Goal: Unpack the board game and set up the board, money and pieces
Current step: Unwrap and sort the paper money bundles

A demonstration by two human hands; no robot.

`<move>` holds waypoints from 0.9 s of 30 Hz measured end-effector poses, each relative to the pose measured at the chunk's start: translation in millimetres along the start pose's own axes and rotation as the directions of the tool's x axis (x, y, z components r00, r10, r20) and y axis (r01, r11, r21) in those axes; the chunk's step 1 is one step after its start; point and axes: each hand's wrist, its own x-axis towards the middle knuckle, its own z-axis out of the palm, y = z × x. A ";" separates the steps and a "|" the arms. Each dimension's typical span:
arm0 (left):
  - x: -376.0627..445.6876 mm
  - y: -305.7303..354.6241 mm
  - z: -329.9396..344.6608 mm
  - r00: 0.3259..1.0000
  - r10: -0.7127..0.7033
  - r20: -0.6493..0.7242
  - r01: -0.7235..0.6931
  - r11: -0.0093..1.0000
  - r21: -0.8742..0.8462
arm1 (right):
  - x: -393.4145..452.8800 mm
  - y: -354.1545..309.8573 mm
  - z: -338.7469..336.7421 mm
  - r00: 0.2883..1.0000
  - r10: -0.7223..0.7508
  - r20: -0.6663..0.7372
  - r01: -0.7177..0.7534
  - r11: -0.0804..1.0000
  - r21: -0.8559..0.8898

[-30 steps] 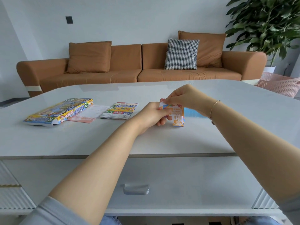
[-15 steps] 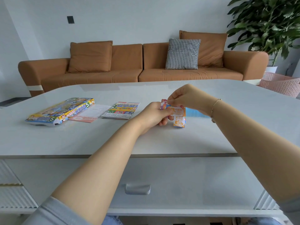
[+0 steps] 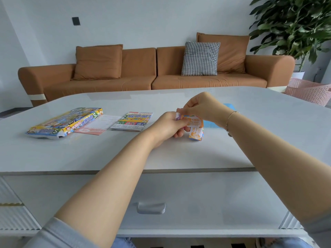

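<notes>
Over the middle of the white table (image 3: pixel 179 154), both hands hold a small stack of colourful play money (image 3: pixel 195 126). My left hand (image 3: pixel 168 125) grips the stack from the left. My right hand (image 3: pixel 202 108) pinches the top note from above, and an orange note hangs down below. The game box (image 3: pixel 60 123) lies at the left with an open end. Beside it are a pink and white sheet (image 3: pixel 97 125) and the folded board (image 3: pixel 133 121). A blue pile (image 3: pixel 211 123) lies partly hidden behind my right wrist.
A brown sofa (image 3: pixel 136 76) with a checked cushion (image 3: pixel 200 59) stands behind the table. At the far right are a potted plant (image 3: pixel 293 25) and a pink basket (image 3: pixel 308 90). A drawer handle (image 3: pixel 151 208) sits below the table's front edge.
The hands stay at the same spot on the table; my right fingers have shifted slightly on the top note of the stack. The view moved a little.
</notes>
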 end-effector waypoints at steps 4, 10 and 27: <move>0.2 0.4 -0.1 1.000 -0.007 -0.009 0.007 1.000 0.000 | 1.3 1.0 -7.4 0.999 0.026 0.042 -0.026 1.000 0.007; -0.9 0.8 -0.3 1.000 -0.004 -0.005 0.004 1.000 0.007 | 0.8 1.5 -1.2 1.000 0.027 0.009 -0.028 0.999 0.040; -0.5 0.1 -0.7 1.000 0.009 0.000 -0.009 1.000 0.020 | 1.4 0.6 3.1 1.000 0.012 0.008 -0.012 1.000 0.020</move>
